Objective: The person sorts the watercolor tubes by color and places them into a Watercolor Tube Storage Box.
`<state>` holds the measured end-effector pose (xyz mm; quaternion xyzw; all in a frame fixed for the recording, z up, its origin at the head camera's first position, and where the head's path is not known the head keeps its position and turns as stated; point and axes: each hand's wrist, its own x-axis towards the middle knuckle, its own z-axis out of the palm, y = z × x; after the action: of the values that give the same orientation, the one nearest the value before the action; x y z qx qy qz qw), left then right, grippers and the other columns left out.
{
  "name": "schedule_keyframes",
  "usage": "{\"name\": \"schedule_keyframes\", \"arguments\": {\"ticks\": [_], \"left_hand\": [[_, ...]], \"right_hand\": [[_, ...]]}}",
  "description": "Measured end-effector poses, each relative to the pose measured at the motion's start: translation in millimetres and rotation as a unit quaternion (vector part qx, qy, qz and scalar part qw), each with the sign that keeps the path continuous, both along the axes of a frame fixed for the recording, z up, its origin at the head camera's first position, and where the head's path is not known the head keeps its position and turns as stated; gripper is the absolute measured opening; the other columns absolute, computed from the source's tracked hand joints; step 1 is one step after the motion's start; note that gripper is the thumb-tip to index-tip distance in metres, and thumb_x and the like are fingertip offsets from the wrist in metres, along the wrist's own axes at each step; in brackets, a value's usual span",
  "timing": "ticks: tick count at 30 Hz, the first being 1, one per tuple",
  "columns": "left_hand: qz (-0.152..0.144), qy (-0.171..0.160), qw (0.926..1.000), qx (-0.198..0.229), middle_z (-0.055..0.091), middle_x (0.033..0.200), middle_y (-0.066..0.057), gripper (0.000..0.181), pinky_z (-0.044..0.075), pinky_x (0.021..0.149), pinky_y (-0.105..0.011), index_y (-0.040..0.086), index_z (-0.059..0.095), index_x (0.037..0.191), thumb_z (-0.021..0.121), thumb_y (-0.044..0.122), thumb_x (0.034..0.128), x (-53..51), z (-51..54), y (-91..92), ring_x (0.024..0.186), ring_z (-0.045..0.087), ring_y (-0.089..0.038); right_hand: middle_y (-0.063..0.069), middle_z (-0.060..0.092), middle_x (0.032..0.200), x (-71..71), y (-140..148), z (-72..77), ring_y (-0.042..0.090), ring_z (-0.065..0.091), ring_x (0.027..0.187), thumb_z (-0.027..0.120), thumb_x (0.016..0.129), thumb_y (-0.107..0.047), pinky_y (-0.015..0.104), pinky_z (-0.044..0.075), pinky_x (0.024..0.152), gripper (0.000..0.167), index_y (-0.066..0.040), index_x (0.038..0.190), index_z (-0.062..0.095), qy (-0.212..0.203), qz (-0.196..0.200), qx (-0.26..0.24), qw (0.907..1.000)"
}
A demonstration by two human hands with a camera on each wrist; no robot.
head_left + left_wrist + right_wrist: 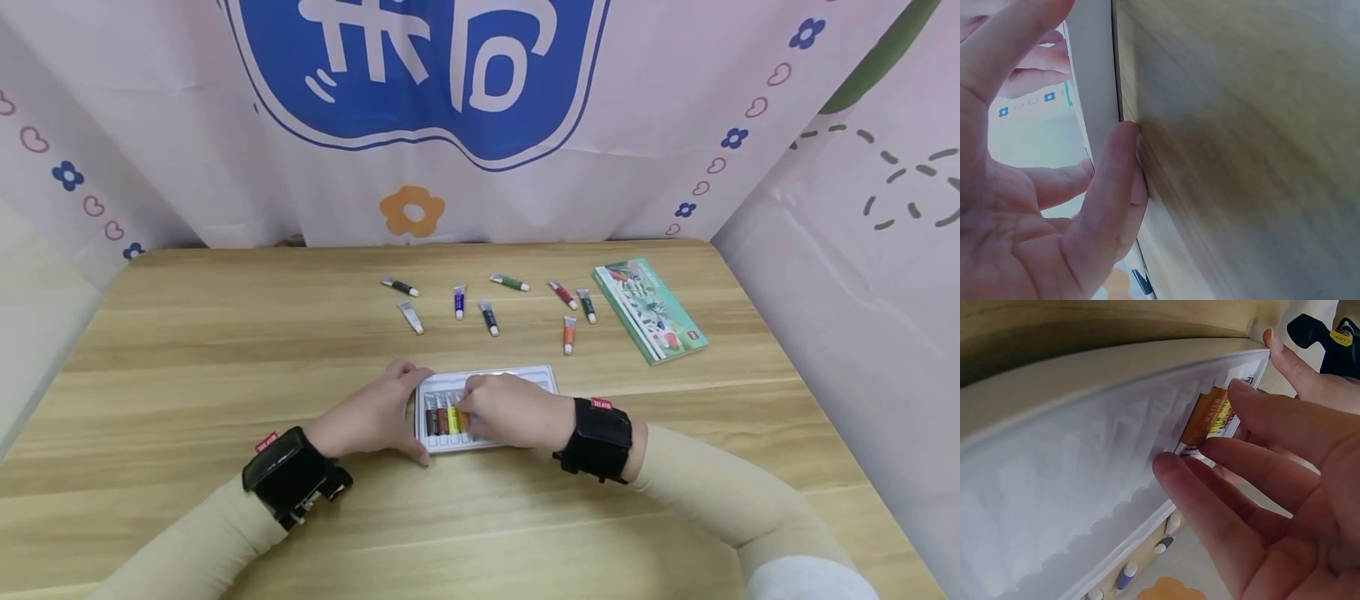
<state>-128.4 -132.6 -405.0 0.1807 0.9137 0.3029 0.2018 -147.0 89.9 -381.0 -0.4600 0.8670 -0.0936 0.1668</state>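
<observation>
A white plastic tray (444, 382) lies on the table with several small paint tubes side by side at its left end, among them brown ones and a yellow tube (452, 419). My left hand (375, 412) grips the tray's left end, thumb at the near corner and fingers at the far one. Over the tray, my right hand (517, 410) has its thumb and fingertips at the two ends of an ochre paint tube (1202, 417), which sits beside the yellow one. In the right wrist view, bare grooves of the tray stretch away from that tube.
Beyond the tray, several loose tubes lie scattered on the wooden table (225, 333), including an orange tube (569, 335), a green tube (510, 282) and a white tube (410, 317). A turquoise illustrated box (651, 310) lies at the right. A printed cloth (330, 192) hangs behind.
</observation>
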Motion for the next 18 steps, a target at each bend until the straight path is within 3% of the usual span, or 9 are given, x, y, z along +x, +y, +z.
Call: {"name": "schedule_keyframes", "arguments": {"ticks": [5,10,18], "left_hand": [[0.003,-0.001,1.0,-0.005,0.044,0.141,-0.022,0.114,0.052,0.101,-0.046,-0.005,0.042,0.152,0.101,0.028,0.0599,1.7,-2.8,-0.5,0.115,0.056,-0.03],[0.003,-0.002,1.0,-0.006,0.044,0.141,-0.023,0.115,0.052,0.101,-0.047,-0.005,0.042,0.151,0.101,0.029,0.059,3.0,-3.0,0.2,0.115,0.056,-0.031],[0.007,0.004,0.9998,-0.02,0.042,0.144,-0.024,0.117,0.051,0.103,-0.049,-0.003,0.04,0.153,0.101,0.028,0.0578,0.7,-2.4,0.4,0.118,0.055,-0.033]], "right_hand": [[0.011,0.07,0.122,0.2,5,-0.7,0.018,0.066,0.114,0.07,0.098,-0.011,0.028,0.054,0.097,0.029,-0.003,0.125,0.073,-0.01,0.003,-0.017,0.9998],[0.009,0.071,0.121,-3.9,14,1.0,0.019,0.066,0.115,0.069,0.097,-0.005,0.03,0.054,0.098,0.028,-0.004,0.125,0.073,-0.024,0.004,-0.034,0.9991],[0.011,0.072,0.12,-19.1,34,15.5,0.024,0.067,0.114,0.07,0.095,-0.001,0.035,0.055,0.097,0.026,-0.003,0.12,0.074,-0.033,-0.069,-0.051,0.9958]]}}
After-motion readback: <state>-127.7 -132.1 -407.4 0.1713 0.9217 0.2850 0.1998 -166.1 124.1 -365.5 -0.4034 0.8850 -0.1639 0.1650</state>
